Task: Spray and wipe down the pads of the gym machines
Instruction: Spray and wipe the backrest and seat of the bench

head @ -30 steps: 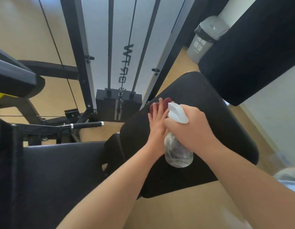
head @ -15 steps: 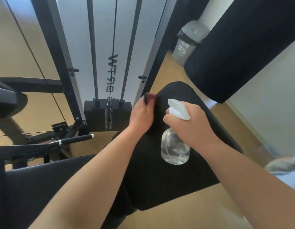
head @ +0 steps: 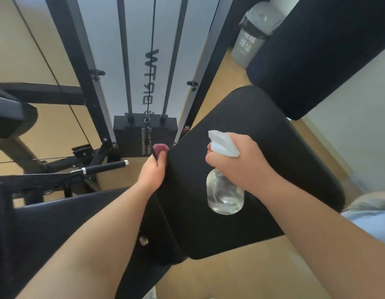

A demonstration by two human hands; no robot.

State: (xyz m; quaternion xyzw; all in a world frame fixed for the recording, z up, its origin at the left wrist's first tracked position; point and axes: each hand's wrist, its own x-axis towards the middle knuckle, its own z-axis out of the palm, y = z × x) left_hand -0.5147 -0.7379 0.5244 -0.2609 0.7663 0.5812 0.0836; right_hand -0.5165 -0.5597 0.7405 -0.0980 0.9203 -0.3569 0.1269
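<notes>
Two hands, centre frame: left hand (head: 151, 173) clutches cloth (head: 160, 148) at pad (head: 262, 147) edge; right hand (head: 241, 162) grasps spray bottle (head: 225, 195); panel (head: 139, 29) lettering reads partly "WT".

Soft, even light filled the scene, brightest on the white panel (head: 139, 29). The black pad (head: 273, 137) right of it showed almost no detail. Uprights (head: 81, 61) flanking the panel bowed with wide-angle distortion.

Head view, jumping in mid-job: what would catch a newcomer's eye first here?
First the clear spray bottle with its white trigger head, gripped by the right hand over the middle of the black pad. Next, the left hand holds a dark red cloth at the pad's left edge. Behind them stands the weight stack, with a grey bin at upper right.
</notes>
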